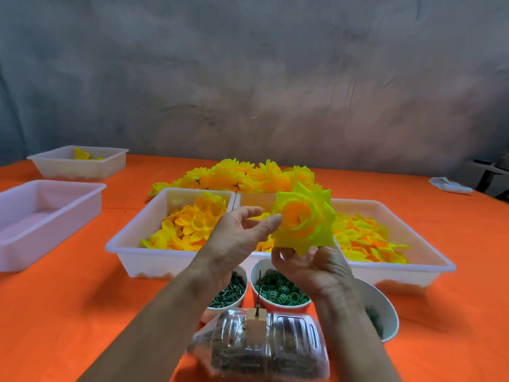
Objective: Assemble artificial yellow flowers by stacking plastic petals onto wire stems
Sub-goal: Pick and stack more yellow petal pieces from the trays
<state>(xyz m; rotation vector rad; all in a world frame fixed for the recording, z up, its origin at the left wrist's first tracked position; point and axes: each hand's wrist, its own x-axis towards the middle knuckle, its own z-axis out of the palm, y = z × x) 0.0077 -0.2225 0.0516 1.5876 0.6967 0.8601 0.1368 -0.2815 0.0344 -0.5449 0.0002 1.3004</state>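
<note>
A finished yellow flower [303,219] with an orange centre is held up above the trays. My right hand [311,267] grips it from below, fingers curled under its petals. My left hand [239,235] is beside it on the left, thumb tip touching the flower's left edge, fingers loosely spread. A thin wire pin [259,293] stands upright in a small block on a clear plastic bottle [261,348] lying near me. White trays hold loose yellow petals [190,224] and orange-yellow petals [366,241]. A pile of finished flowers [242,176] lies behind the trays.
Paper cups near me hold green stem pieces [228,296] and green rings [281,292]; a third cup [380,310] sits at right. An empty white tray [41,219] and another with a few petals [80,161] stand at left on the orange tablecloth [68,299].
</note>
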